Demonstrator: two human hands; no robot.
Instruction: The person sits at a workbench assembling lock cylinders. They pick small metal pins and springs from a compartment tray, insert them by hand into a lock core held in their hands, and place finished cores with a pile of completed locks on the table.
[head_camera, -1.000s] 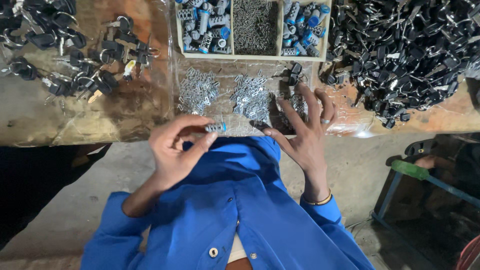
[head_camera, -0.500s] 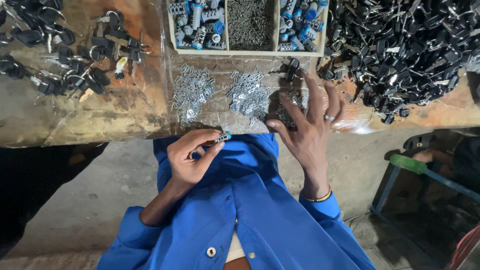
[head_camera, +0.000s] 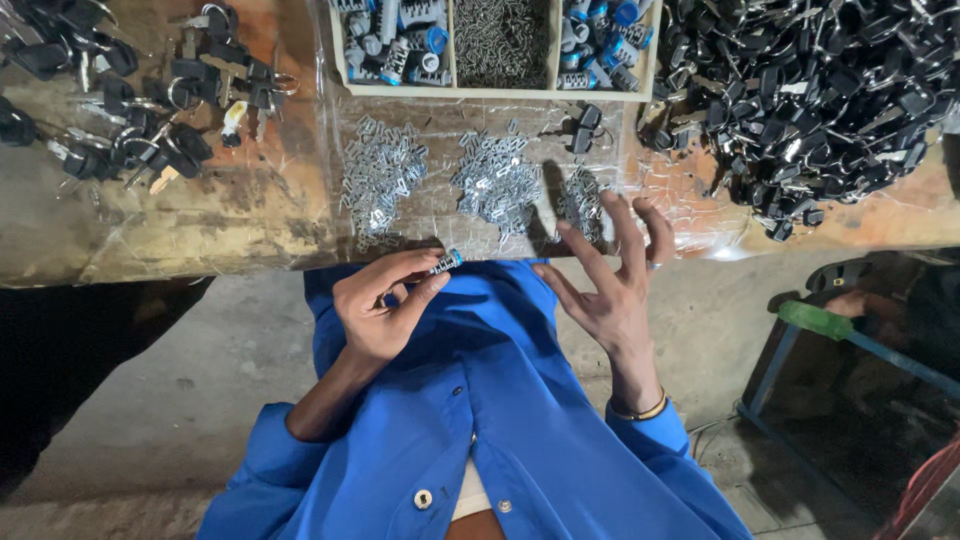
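The left hand held a small cylinder, silvery with a blue end, pinched between thumb and fingertips just off the near edge of the table. The grip was closed on it with the blue end pointing away from the palm, which left the part's body exposed and easy to reach from the other side. The right hand hung open, fingers spread and holding nothing, its fingertips over the rightmost of three heaps of small metal plates that lay on a clear plastic sheet. The heaps sat close to the table's edge, likely so each kind could be picked without stretching. Behind them stood a shallow divided tray: blue-capped cylinders in its outer compartments, fine metal bits in the middle one. A small dark key piece lay between tray and heaps. Loose black-headed keys were scattered to the left, and a large pile of keys filled the right end, sorted apart from the small parts. The person's blue coat filled the foreground.
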